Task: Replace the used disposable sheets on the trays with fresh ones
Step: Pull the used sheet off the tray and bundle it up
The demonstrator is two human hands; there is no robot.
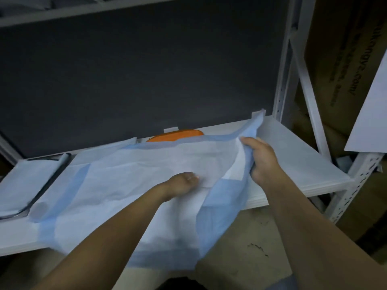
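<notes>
1. The large blue and white sheet [129, 176] lies spread over the white shelf [293, 162]. Its near part hangs down over the front edge of the shelf.
2. The right hand [261, 162] grips the right edge of the sheet, fingers and thumb curled round the bunched material, and holds this edge raised above the shelf.
3. The left hand [184, 184] rests on the middle of the sheet with curled fingers. I cannot tell if it pinches the material or only presses on it.
4. At the left stands a metal tray [49, 182], with a second sheet [27, 181] lying in it.
5. Behind the large sheet, an orange object [176, 135] is partly covered.
6. Cardboard boxes [335, 59] stand to the right of the rack.
</notes>
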